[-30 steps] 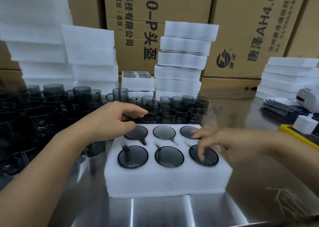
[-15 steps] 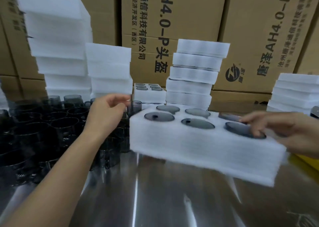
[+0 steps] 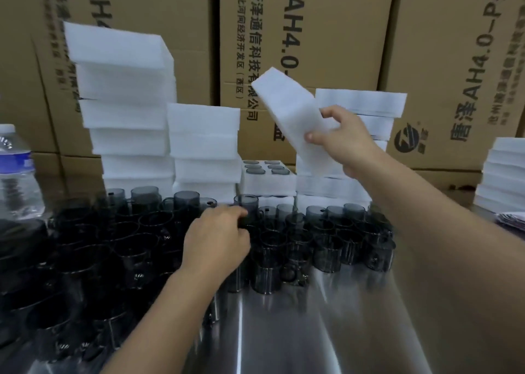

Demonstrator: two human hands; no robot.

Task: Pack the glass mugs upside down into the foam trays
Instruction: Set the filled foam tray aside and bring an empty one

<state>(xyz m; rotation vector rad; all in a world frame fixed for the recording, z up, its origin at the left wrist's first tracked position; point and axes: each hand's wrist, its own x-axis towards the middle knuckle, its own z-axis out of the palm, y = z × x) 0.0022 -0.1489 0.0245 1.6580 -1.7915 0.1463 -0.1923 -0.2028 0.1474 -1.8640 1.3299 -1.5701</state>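
Many dark smoked glass mugs [image 3: 326, 240] stand upright, crowded across the left and middle of the steel table [image 3: 284, 331]. My left hand [image 3: 218, 240] reaches in among them, and its fingers curl onto one glass mug [image 3: 246, 204] near the back row. Up in front of the rear foam stack [image 3: 360, 103], my right hand [image 3: 349, 143] grips a white foam tray [image 3: 289, 109] by its lower end. That tray is steeply tilted, and no mugs show on its visible faces. A filled tray [image 3: 264, 174] with mug bottoms showing sits behind the mugs.
Tall stacks of foam trays [image 3: 122, 89] rise at the back left, with a lower stack [image 3: 204, 146] beside them and another [image 3: 505, 174] at the far right. A water bottle [image 3: 17, 174] stands at the left edge. Printed cartons [image 3: 312, 32] wall off the back.
The filled tray has left the table in front of me. My right hand now holds a tilted foam tray high at the back stack, and my left hand has dropped onto the mugs.
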